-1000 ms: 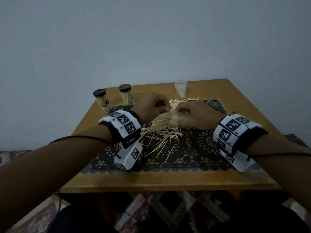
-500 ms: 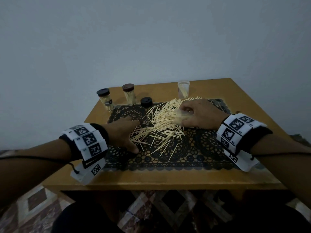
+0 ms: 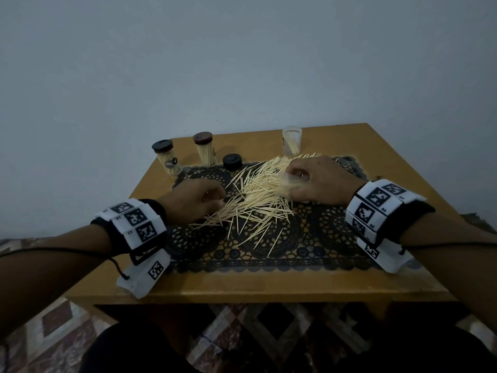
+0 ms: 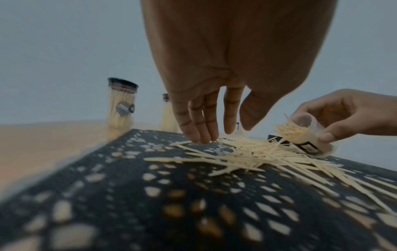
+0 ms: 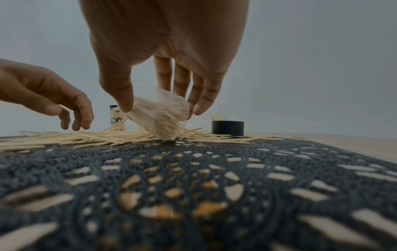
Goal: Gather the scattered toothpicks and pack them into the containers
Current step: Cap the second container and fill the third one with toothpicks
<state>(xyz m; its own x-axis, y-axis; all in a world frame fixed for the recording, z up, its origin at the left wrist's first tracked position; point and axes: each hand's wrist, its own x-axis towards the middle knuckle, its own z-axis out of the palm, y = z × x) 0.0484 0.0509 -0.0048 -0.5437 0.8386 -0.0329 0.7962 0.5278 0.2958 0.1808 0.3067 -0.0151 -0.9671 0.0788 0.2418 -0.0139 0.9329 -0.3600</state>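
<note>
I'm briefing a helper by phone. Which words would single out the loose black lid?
On the wooden table, look along the far edge of the dark lace mat. The loose black lid lies there alone, right of two capped containers; it sits on no container.

toothpicks [image 3: 258, 200] on mat [image 3: 309, 238] | capped jars [image 3: 205, 153] behind, apparently off-mat

We see dim, flat, bluish light with no clear source and only weak shadows. Both wrist views blur the lace mat [image 5: 193, 195] along the lower frame; the head view bends straight lines at its edges, darkening below.
</note>
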